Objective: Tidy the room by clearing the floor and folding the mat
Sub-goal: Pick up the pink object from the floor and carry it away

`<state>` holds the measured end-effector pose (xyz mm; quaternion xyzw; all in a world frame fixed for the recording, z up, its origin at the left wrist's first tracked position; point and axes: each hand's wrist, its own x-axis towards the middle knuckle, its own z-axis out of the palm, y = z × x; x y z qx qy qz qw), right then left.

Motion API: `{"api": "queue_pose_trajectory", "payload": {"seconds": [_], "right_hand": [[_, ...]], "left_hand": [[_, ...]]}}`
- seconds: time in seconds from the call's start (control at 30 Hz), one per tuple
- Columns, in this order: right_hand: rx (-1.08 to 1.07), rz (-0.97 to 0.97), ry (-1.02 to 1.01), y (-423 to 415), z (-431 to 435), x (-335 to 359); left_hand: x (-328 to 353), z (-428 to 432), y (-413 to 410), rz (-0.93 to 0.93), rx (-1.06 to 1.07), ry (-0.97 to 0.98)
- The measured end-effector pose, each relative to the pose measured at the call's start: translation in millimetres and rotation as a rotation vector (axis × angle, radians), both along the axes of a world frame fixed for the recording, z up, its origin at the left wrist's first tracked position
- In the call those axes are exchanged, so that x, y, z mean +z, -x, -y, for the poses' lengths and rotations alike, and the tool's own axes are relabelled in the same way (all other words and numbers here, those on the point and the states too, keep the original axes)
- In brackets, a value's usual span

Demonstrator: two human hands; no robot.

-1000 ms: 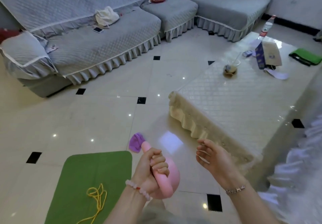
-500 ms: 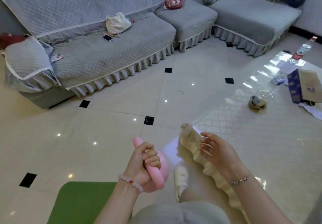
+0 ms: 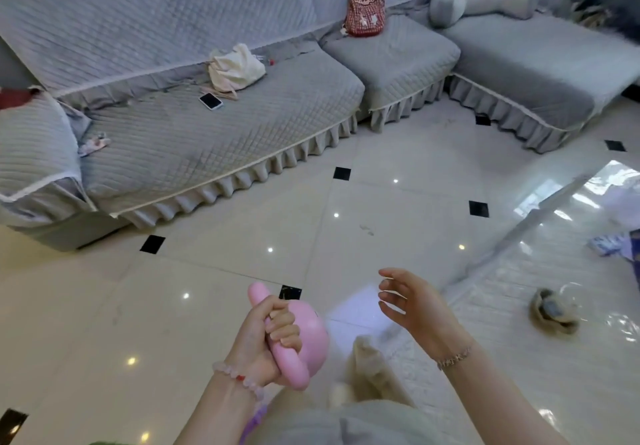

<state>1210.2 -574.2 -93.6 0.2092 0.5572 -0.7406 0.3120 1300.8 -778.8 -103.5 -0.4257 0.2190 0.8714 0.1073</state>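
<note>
My left hand (image 3: 266,344) grips the handle of a pink kettlebell (image 3: 310,335) and holds it above the tiled floor (image 3: 214,247) at the bottom centre. A purple strap (image 3: 254,420) hangs below that wrist. To its right my right hand (image 3: 412,309) hovers with relaxed, slightly spread fingers and holds nothing. Only a thin sliver of the green mat (image 3: 104,442) shows at the bottom edge.
A grey quilted corner sofa (image 3: 180,139) fills the back, with a white bag (image 3: 235,70), a phone (image 3: 210,101) and a red backpack (image 3: 365,8) on it. The low table (image 3: 519,358) with a glossy cover stands at right, holding a cup (image 3: 554,309).
The view has tilted up and swung left: the green mat and yellow rope have slid out of sight. Both hands rose slightly, and the left hand kept its grip on the kettlebell.
</note>
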Motion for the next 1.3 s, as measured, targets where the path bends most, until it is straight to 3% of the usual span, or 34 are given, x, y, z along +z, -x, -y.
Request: {"api": "queue_pose_trajectory", "payload": {"seconds": [0.17,0.53,0.73,1.03,1.3], "right_hand": [[-0.055,-0.017,0.004,79,10,-1],[-0.550,0.026,-0.048,206,26,-25],[-0.674,0.047,-0.056,273,49,-26],[-0.740,0.039,-0.010,393,17,-43],[-0.698,0.016,-0.001,534,-71,-40]], "left_hand": [[-2,12,104,-0.010,-0.088,0.003],[-43,47,337,0.083,-0.546,-0.043],[-54,48,451,0.111,-0.738,-0.016],[-71,15,584,0.151,-0.773,-0.013],[-63,-70,709,0.125,-0.757,0.023]]}}
